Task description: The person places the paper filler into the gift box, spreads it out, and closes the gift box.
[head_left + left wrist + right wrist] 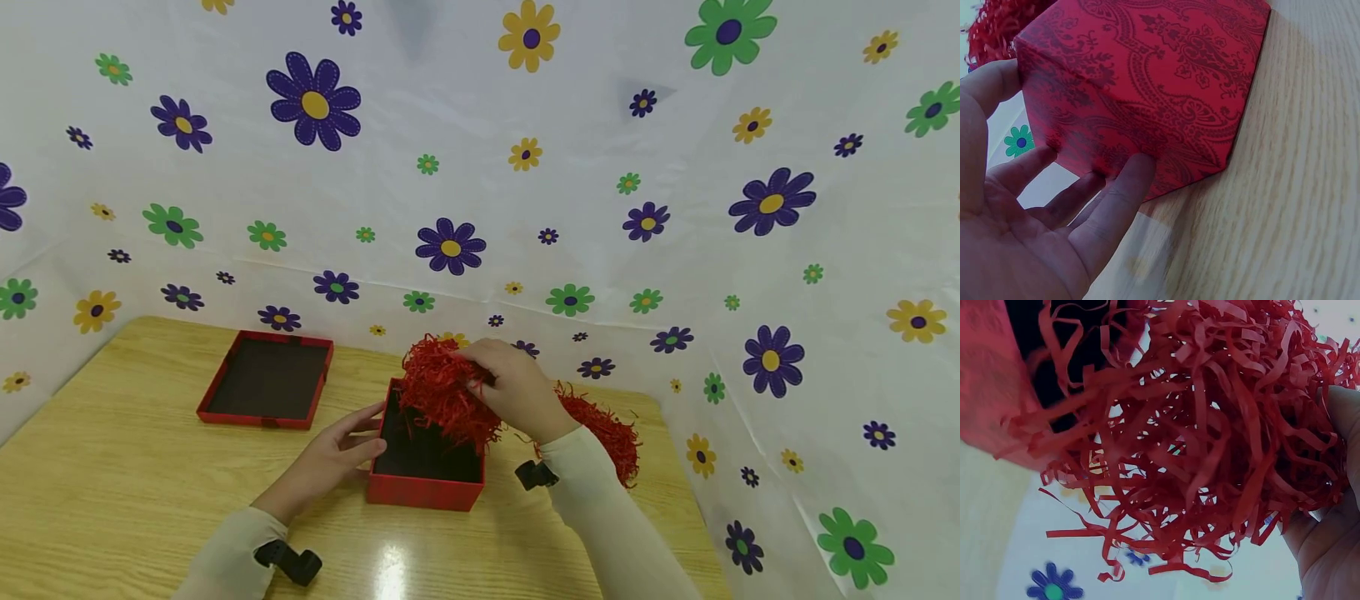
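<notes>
- Just right of centre, in the lower half of the head view, the right hand [517, 387] is pinching a clump of red shredded paper [446, 392] between thumb and fingers.
- Left of the clump, the left hand [337, 450] is touching the outer side of the red box [423, 493], its fingers spreading rather than wrapping round it.
- At lower centre, the red box is standing open, with the clump hanging over its far right part; whether strands are resting on the rim, I cannot tell.
- Across that opening, the step in hand seems to be moving shred into or out of the box; the next move is probably calling for a steady box and strands kept from snagging.
- Farther right, a second heap of red shred [611, 433] is lying on the table [135, 483]; at left, a shallow red lid [266, 379] is showing its dark inside.
- Close up, the left wrist view is revealing a dark scroll pattern [1191, 75] that the head view is losing; the right wrist view is showing gaps between curling strands.
</notes>
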Motion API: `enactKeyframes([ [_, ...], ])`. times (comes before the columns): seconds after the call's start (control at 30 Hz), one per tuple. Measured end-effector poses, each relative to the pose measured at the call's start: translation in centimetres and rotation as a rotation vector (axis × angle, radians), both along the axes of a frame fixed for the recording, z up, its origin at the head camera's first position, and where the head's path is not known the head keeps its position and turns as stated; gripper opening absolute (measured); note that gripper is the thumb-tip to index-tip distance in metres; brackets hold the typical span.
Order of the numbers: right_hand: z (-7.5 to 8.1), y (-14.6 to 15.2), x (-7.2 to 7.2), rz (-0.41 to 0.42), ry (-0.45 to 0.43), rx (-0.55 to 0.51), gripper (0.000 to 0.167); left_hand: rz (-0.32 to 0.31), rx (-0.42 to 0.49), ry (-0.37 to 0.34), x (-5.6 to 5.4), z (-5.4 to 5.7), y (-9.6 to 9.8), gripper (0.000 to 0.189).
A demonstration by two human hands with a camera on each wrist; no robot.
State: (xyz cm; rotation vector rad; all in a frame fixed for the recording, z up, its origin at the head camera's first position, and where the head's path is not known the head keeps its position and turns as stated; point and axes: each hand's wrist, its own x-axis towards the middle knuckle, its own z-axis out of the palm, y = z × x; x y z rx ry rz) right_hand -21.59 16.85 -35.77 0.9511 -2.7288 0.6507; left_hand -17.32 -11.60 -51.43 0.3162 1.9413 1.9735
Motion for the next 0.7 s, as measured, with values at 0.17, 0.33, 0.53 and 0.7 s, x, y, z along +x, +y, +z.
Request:
enactKeyframes([
  [0.17, -2.2, -1.4, -0.3, -0.002, -0.075, 0.038, 0.036, 0.001, -0.001, -0.003, 0.0, 0.2, 0.0, 0.067],
  [0.33, -4.8, -2.8, -0.4, 0.028, -0.119, 0.093, 0.034, 0.009, -0.002, -0.005, -0.1, 0.2, 0.1, 0.071],
  [0.53, -7.3, -4.5, -0.2, 0.076, -0.164, 0.172, 0.033, 0.033, 0.004, -0.021, -0.1, 0.3, 0.3, 0.075],
  [0.7, -8.6, -5.7, 0.2, 0.119, -0.173, 0.251, 0.026, 0.016, 0.02, -0.015, 0.1, 0.4, 0.3, 0.073],
])
